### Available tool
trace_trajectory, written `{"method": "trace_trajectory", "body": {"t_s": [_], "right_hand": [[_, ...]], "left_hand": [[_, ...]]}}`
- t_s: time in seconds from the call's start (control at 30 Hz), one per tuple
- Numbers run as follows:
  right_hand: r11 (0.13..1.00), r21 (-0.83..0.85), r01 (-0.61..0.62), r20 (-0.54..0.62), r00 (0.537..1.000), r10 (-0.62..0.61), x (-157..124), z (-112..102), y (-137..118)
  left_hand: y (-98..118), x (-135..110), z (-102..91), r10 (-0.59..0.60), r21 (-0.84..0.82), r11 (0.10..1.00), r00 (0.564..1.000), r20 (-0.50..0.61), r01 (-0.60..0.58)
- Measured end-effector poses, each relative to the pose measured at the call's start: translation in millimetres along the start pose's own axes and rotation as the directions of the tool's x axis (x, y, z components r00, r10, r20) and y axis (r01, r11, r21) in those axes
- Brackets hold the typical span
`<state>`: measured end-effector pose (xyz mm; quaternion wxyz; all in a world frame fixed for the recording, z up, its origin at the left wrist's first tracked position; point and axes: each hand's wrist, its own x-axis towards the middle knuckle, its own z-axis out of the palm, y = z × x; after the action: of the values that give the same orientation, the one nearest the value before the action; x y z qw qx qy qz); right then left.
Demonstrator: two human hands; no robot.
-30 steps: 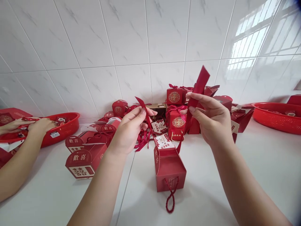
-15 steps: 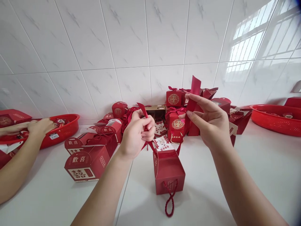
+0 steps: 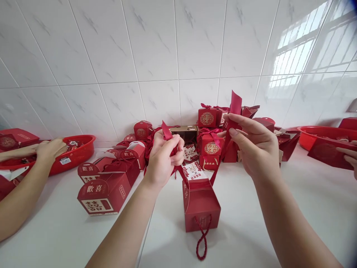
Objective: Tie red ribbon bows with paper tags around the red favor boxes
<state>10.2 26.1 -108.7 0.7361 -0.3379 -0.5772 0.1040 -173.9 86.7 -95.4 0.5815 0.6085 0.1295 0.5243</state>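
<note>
A red gift box (image 3: pixel 202 208) stands on the counter between my forearms, its twisted rope handle (image 3: pixel 201 247) hanging down the near side. A white printed card (image 3: pixel 193 171) shows behind its top. From the far side of the box, red ribbon runs up toward both hands. My left hand (image 3: pixel 165 160) is closed round one ribbon end (image 3: pixel 166 131), whose tip pokes out above the fist. Between thumb and fingers, my right hand (image 3: pixel 255 147) pinches the other ribbon end (image 3: pixel 236 103), held upright. Any knot is hidden.
Finished-looking red boxes (image 3: pixel 206 118) with bows are stacked against the tiled wall. More red boxes (image 3: pixel 103 195) stand at left. Another person's hands (image 3: pixel 51 150) reach into a red basket (image 3: pixel 83 147). At right, another hand (image 3: pixel 350 156) is near a second basket (image 3: pixel 309 131).
My right hand has shifted slightly right with its ribbon end. My left fist has turned a little. At far right, a hand and a flat red piece have come into view before the basket.
</note>
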Motion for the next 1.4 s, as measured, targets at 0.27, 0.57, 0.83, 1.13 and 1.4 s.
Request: {"method": "trace_trajectory", "body": {"t_s": [0.27,0.57,0.83,1.13,1.4], "right_hand": [[0.999,0.023,0.029,0.000,1.000,-0.029,0,0,0],[0.998,0.025,0.052,-0.033,0.998,-0.052,0,-1,0],[0.987,0.000,0.160,-0.031,0.987,-0.160,2,1,1],[0.967,-0.054,0.249,0.028,0.968,-0.248,-2,6,-3],[0.925,-0.167,0.340,0.051,0.940,-0.337,-2,6,-3]], "left_hand": [[3,-4,0.1,-0.012,-0.066,0.998,0.994,0.105,0.019],[9,-6,-5.5,0.219,0.133,0.966,0.975,0.042,-0.223],[19,-6,-15.6,0.335,0.278,0.916,0.934,-0.129,-0.290],[21,-7,-12.2,0.326,0.244,0.928,0.930,-0.170,-0.281],[23,-9,-11.0,0.368,0.233,0.917,0.911,-0.183,-0.324]]}}
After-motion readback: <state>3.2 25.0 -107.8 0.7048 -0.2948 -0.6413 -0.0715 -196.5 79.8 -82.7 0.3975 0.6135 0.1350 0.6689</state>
